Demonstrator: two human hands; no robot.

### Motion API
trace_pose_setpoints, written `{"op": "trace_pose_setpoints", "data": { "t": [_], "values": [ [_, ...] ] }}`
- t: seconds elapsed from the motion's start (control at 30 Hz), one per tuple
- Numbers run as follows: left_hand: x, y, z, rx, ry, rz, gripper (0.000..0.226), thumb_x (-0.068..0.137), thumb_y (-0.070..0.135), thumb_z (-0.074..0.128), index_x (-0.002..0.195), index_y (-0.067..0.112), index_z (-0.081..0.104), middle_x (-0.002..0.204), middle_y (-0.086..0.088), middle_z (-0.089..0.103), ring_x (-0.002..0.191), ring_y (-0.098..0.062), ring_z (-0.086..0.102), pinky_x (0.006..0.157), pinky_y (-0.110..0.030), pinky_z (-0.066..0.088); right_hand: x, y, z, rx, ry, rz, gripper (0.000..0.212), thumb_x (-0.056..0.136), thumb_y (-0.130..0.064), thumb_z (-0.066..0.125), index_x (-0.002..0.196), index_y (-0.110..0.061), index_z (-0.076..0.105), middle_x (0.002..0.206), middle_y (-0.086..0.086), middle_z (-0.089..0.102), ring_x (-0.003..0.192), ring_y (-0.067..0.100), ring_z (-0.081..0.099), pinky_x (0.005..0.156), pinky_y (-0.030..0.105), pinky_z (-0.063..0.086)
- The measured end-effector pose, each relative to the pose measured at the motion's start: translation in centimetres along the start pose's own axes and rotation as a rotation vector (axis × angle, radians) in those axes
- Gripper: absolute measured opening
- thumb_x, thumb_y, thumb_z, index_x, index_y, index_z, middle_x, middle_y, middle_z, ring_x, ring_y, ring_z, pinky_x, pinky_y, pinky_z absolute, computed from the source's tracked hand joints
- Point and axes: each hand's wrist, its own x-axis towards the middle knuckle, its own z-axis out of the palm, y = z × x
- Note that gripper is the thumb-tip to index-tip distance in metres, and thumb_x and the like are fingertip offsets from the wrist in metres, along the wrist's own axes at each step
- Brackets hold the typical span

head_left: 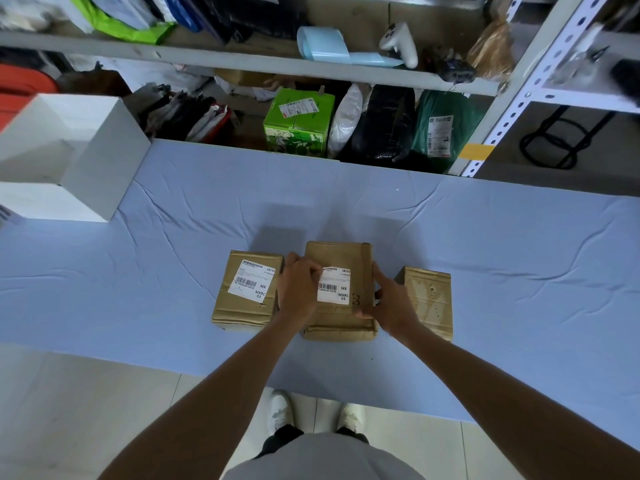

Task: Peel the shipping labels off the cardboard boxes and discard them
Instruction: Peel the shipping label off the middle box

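Three brown cardboard boxes stand in a row near the table's front edge. The middle box (337,258) carries a white shipping label (334,287) whose top left corner is lifted. My left hand (298,289) pinches that corner. My right hand (388,303) presses against the middle box's right side. The left box (242,306) has its own flat white label (252,280). On the right box (431,299) I see no label, only tape marks.
A blue cloth covers the table (485,237). An open white box (65,157) stands at the back left. Behind the table, metal shelving (512,88) holds bags, a green carton (298,123) and parcels. My white shoes (280,410) show below on the tiled floor.
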Motion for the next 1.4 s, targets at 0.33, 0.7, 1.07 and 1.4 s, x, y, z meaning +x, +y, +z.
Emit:
{"op": "trace_pose_setpoints", "data": {
  "t": [0.33, 0.7, 1.07, 1.4],
  "values": [
    [0.1, -0.5, -0.3, -0.126, -0.038, -0.026, 0.008, 0.083, 0.017, 0.067, 0.080, 0.021, 0.073, 0.092, 0.008, 0.050, 0.079, -0.005, 0.048, 0.066, -0.011, 0.031, 0.2, 0.2, 0.0, 0.011, 0.011, -0.005, 0.112, 0.057, -0.008, 0.087, 0.150, -0.027, 0.026, 0.086, 0.004, 0.067, 0.076, 0.018, 0.062, 0.072, 0.032, 0.056],
    [-0.9, -0.8, 0.0, -0.287, 0.032, 0.052, 0.011, 0.079, 0.004, 0.067, 0.073, 0.012, 0.070, 0.111, 0.005, 0.048, 0.099, -0.002, 0.046, 0.075, 0.008, 0.025, -0.2, 0.2, -0.1, 0.032, 0.007, 0.001, 0.115, 0.059, -0.009, 0.087, 0.151, -0.025, 0.021, 0.092, 0.000, 0.062, 0.087, 0.021, 0.064, 0.079, 0.038, 0.057],
    [-0.6, -1.6, 0.4, -0.299, 0.022, 0.087, 0.008, 0.075, 0.009, 0.074, 0.070, 0.013, 0.070, 0.120, -0.002, 0.054, 0.119, -0.010, 0.046, 0.078, 0.011, 0.018, -0.5, 0.4, -0.1, 0.034, 0.004, 0.004, 0.113, 0.060, -0.010, 0.088, 0.151, -0.026, 0.022, 0.100, 0.003, 0.064, 0.092, 0.022, 0.064, 0.080, 0.032, 0.055],
    [-0.6, -1.3, -0.1, -0.284, 0.001, 0.072, 0.004, 0.078, 0.008, 0.072, 0.074, 0.008, 0.070, 0.127, -0.004, 0.058, 0.110, -0.005, 0.048, 0.077, 0.011, 0.019, -0.7, 0.0, -0.2, 0.002, 0.006, 0.000, 0.113, 0.062, -0.012, 0.087, 0.151, -0.026, 0.020, 0.103, 0.006, 0.066, 0.091, 0.024, 0.065, 0.078, 0.034, 0.056]
  ]
}}
